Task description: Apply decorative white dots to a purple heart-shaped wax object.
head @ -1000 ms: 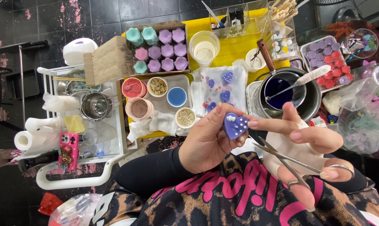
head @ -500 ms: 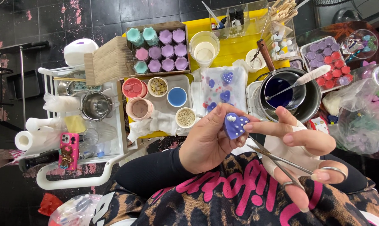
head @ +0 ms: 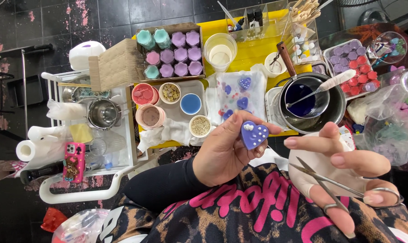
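Note:
My left hand (head: 222, 153) holds up a purple heart-shaped piece (head: 254, 134) with small white dots on its face, pinched between thumb and fingers above my lap. My right hand (head: 336, 155) is to its right, fingers spread, with thumb and a finger through the rings of small metal scissors (head: 330, 182). The open scissor tips point left toward the heart but do not touch it.
On the yellow table (head: 253, 51) stand a dark pot of blue liquid (head: 305, 96) with a spoon, a white cloth with purple hearts (head: 240, 90), a tray of small bowls (head: 177, 105) and a box of purple and teal pieces (head: 172, 54). A white cart (head: 78, 195) at left holds a pink phone (head: 73, 162).
My right hand has drawn the scissors to the right, away from the heart. The left hand keeps the heart in nearly the same place.

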